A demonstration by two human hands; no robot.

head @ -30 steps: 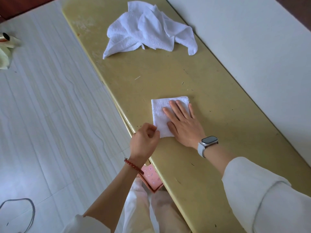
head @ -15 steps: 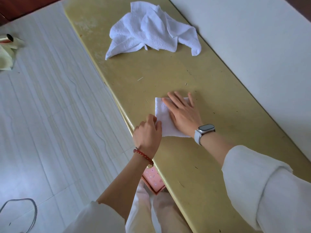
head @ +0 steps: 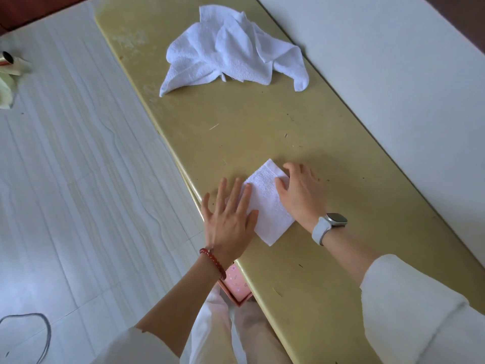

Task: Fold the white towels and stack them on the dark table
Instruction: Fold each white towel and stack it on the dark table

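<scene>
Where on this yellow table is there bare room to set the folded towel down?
Bare tabletop lies between the crumpled towels and the folded towel; more lies near the right sleeve. It is crowded around both hands.

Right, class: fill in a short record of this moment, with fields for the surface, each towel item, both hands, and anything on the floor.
surface: yellowish table, beside a white wall
folded towel: small white rectangle near the table's front edge
unfolded towels: crumpled white heap at the far end
left hand: flat, fingers spread, pressing the folded towel's left side
right hand: resting on its right side, watch on wrist
stack: none yet
floor: dark cable loop
</scene>
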